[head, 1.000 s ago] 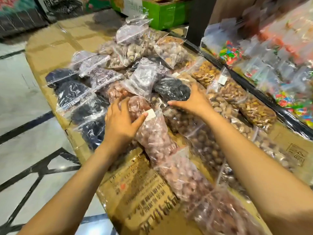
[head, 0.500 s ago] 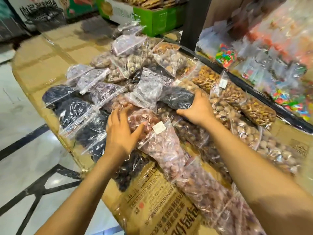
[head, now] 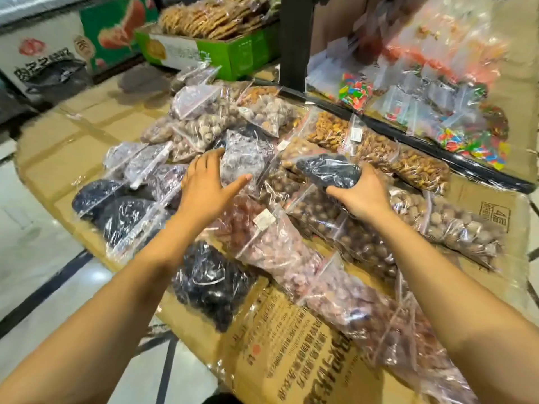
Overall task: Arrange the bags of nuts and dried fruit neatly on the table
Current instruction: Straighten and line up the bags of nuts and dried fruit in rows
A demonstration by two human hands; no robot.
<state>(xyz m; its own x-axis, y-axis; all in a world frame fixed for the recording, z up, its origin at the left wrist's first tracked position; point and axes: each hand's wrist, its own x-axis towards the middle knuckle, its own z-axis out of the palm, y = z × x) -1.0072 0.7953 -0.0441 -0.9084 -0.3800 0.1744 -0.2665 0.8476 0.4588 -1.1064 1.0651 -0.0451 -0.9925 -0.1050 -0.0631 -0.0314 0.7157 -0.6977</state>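
Note:
Clear bags of nuts and dried fruit lie piled on a cardboard-covered table [head: 67, 158]. My right hand [head: 361, 193] grips a bag of black dried fruit [head: 326, 170] above the brown nut bags [head: 315, 211]. My left hand [head: 207, 185] hovers with fingers spread over a crinkled bag of purplish fruit [head: 245, 158]. A bag of pinkish nuts with a white label [head: 280, 243] lies between my forearms. Dark fruit bags [head: 122, 211] line the left edge, and another dark bag [head: 213, 284] rests under my left forearm.
Golden nut bags [head: 408, 161] run along the right, beside a black rail [head: 437, 147]. Beyond it lie bags of coloured candy [head: 355, 91]. A green box of flat snacks [head: 221, 45] stands at the back. The table's left edge drops to a tiled floor [head: 29, 243].
My right hand closed on the black fruit bag and lifted it. My left hand left the pinkish nut bag and moved up over the purplish bag. The view shifted closer.

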